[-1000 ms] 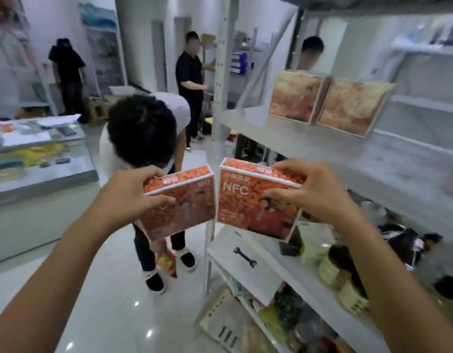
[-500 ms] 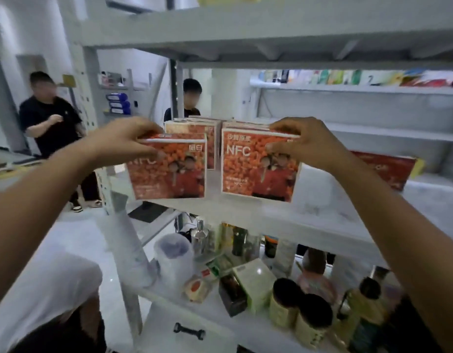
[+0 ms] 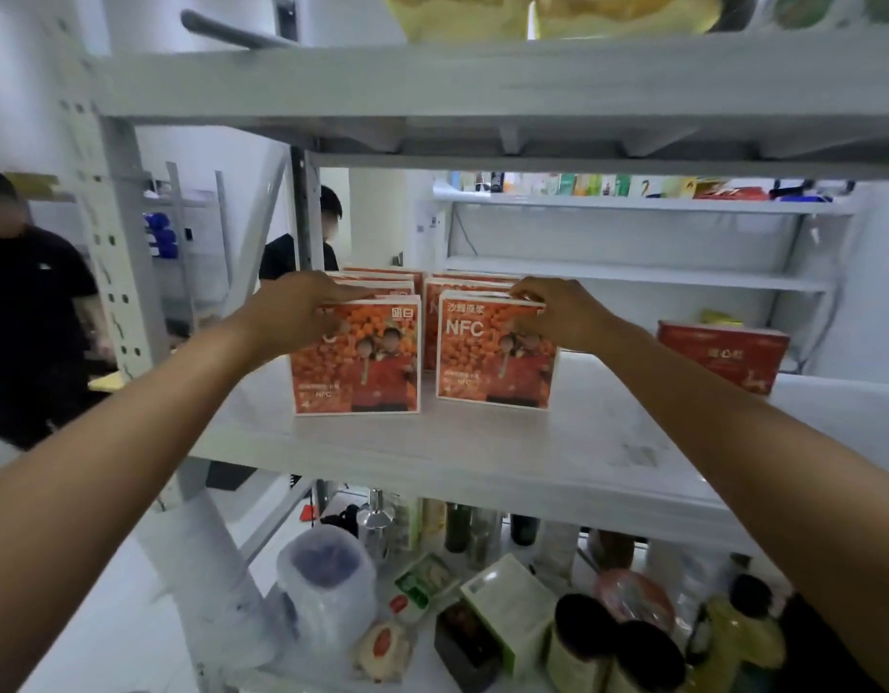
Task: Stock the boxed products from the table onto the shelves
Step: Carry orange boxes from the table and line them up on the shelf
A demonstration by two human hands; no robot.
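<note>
Two orange boxes printed with oranges and two figures are seen standing upright on the middle shelf (image 3: 482, 452), side by side with a narrow gap between them. The left orange box (image 3: 362, 362) is gripped at its top left corner by the left hand (image 3: 292, 312): the fingers are curled over the top edge and the thumb is laid on the front face. The right orange box (image 3: 492, 362), marked "NFC" in white, is gripped in the same way at its top right corner by the right hand (image 3: 557, 312). Both boxes are set on the shelf board, each at the front of a row of like boxes: a left row (image 3: 382, 280) and a right row (image 3: 475, 282) are lined up just behind them, towards the back of the shelf.

Further right on the same shelf, well apart from the orange boxes, a red box (image 3: 722, 355) is placed. An upper shelf (image 3: 482, 77) is seen above. On the lower shelf (image 3: 422, 685) dark-lidded cans (image 3: 582, 642), a green and white carton (image 3: 512, 602), a plastic-wrapped container (image 3: 327, 577) and several bottles (image 3: 457, 527) are crowded together. Behind the rack, a far shelf unit (image 3: 632, 277) lined with coloured packages is visible. Two people in black shirts are seen, one at the left edge (image 3: 27, 312) and one beyond the rack post (image 3: 282, 255).
</note>
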